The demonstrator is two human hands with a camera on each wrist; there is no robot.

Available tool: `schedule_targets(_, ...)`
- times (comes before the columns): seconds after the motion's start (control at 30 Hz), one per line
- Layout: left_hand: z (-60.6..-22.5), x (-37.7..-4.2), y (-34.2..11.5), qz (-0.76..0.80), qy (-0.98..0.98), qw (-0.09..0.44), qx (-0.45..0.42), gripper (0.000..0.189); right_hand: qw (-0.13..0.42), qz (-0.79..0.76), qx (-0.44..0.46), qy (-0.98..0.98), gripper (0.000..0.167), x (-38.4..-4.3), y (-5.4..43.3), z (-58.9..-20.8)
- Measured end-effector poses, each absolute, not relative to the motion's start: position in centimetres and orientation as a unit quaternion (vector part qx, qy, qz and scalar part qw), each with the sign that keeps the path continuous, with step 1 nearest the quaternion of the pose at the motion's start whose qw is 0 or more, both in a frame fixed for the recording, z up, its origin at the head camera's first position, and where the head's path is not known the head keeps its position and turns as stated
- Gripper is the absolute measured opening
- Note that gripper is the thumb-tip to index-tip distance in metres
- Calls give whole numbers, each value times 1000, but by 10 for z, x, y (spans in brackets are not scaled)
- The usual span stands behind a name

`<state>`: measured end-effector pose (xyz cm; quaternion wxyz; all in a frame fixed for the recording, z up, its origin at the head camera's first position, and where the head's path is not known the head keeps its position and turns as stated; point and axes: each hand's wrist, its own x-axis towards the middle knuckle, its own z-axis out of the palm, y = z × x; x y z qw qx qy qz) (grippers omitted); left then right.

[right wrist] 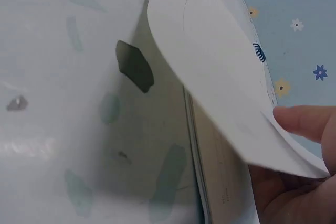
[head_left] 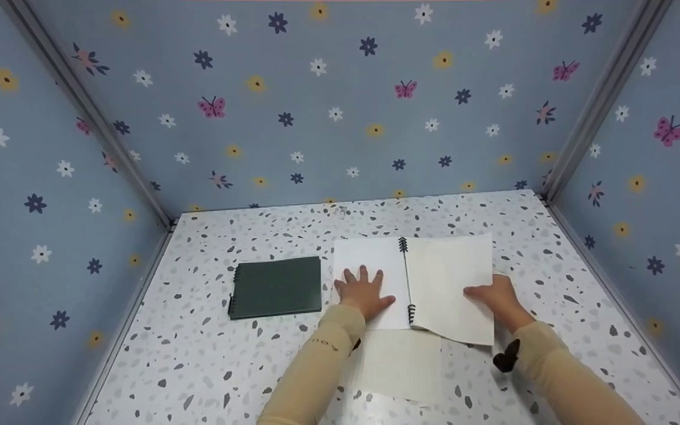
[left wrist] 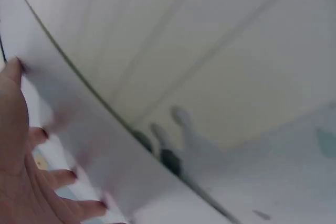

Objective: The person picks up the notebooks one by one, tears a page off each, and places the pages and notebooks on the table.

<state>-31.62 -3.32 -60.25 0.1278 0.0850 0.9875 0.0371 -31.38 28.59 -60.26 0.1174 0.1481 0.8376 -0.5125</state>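
An open spiral-bound notebook point(head_left: 448, 277) with blank pages lies on the table, its black wire binding running down the middle. With fingers spread, my left hand point(head_left: 363, 293) rests on the left page point(head_left: 385, 254). At the right edge, my right hand point(head_left: 499, 300) pinches pages between the thumb on top and fingers beneath. The right wrist view has these pages point(right wrist: 210, 72) lifted and bent, with more of the notebook point(right wrist: 223, 182) below. A cream lined sheet point(head_left: 399, 366) lies just in front of the notebook; the left wrist view shows its lines point(left wrist: 236, 61) up close.
A closed dark green spiral notebook point(head_left: 277, 288) lies left of the open one, its binding on the left. The speckled white table point(head_left: 198, 366) is bordered by blue panels point(head_left: 328, 141) with flowers and butterflies at the back and both sides.
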Motion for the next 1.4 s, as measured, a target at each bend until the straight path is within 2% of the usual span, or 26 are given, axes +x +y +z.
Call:
schedule_targets(0.27, -581, -291, -33, 55, 985, 143, 83, 89, 104, -516, 147, 837, 65, -301, 296, -607)
schedule_targets(0.53, -606, -307, -33, 61, 983, 147, 88, 94, 121, -494, 163, 845, 72, -293, 315, -607)
schedule_targets(0.77, -607, -310, -36, 61, 982, 155, 84, 94, 94, -474, 145, 863, 69, -287, 348, -604)
schedule_targets(0.93, -607, -308, -37, 79, 980, 160, 82, 92, 130, -451, 133, 873, 80, -292, 371, -594)
schedule_targets(1.03, -604, -303, -37, 79, 981, 158, 84, 91, 141, -418, 135, 887, 80, -299, 388, -584)
schedule_targets(1.13, -598, -297, -37, 72, 982, 153, 86, 90, 131, -366, 140, 911, 80, -305, 406, -574)
schedule_targets(1.4, -592, -290, -38, 66, 984, 142, 84, 90, 85, -258, 128, 954, 69, -317, 434, -564)
